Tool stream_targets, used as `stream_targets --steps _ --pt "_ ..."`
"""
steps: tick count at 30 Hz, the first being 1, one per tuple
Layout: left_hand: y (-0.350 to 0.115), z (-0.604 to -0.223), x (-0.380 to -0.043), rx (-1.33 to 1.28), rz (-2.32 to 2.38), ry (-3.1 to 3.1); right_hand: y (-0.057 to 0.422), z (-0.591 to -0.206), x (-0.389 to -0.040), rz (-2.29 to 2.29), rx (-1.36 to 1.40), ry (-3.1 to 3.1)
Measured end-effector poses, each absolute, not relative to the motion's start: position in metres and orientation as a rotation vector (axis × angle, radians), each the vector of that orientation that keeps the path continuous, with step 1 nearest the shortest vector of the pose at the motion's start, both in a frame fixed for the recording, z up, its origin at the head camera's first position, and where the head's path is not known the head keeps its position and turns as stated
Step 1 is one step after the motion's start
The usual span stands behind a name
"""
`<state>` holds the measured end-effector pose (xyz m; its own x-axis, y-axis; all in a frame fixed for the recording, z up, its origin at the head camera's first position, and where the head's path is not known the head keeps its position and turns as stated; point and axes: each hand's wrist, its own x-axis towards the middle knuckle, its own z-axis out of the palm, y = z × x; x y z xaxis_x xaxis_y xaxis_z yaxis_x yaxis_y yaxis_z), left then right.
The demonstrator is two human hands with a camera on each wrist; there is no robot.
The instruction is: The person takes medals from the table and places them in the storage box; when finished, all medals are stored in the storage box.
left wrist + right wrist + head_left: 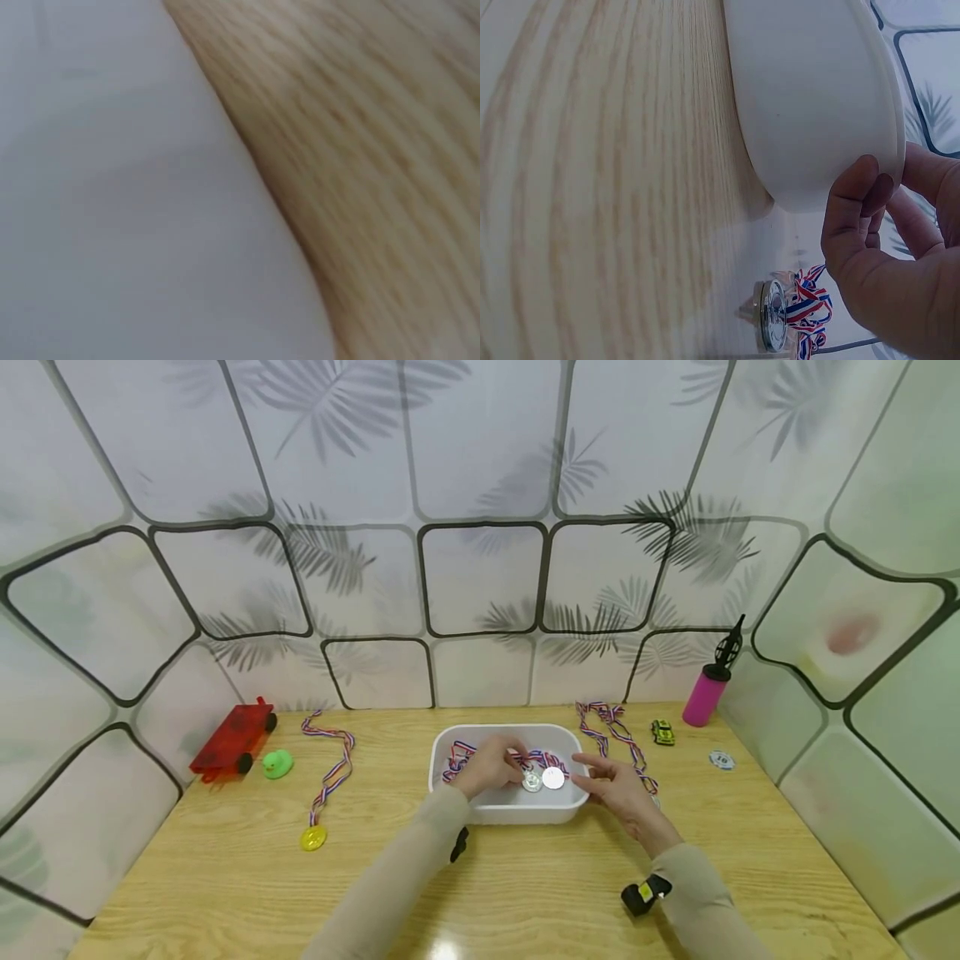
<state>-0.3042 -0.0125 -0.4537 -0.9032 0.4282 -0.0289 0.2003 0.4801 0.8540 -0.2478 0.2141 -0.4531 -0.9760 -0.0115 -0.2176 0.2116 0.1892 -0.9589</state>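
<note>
A white plastic bin (517,815) sits mid-table with two silver medals (553,777) and their red, white and blue ribbons inside. My left hand (489,767) reaches into it, fingers bent down beside the medals; its fingertips are hidden, so whether they pinch anything is unclear. At the bin's right end, my right hand (618,793) grips the rim between thumb and fingers, as the right wrist view confirms with the hand (885,262) at the bin's corner (817,112). The left wrist view has only the bin's wall (150,225) and wood grain, no hand.
Right of the bin lies another ribbon (633,752) with a silver medal (774,315). A toy car (663,732), poker chip (722,760) and pink pump (706,697) are farther right. Leftward are a gold medal (313,837), green duck (277,764) and red wheeled toy (234,739).
</note>
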Motion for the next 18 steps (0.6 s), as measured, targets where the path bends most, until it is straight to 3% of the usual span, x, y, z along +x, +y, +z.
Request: stream_targets --steps 18 --pt "-0.069 -0.437 -0.299 0.573 1.559 2.366 0.211 -0.450 -0.247 -1.842 0.205 2.308"
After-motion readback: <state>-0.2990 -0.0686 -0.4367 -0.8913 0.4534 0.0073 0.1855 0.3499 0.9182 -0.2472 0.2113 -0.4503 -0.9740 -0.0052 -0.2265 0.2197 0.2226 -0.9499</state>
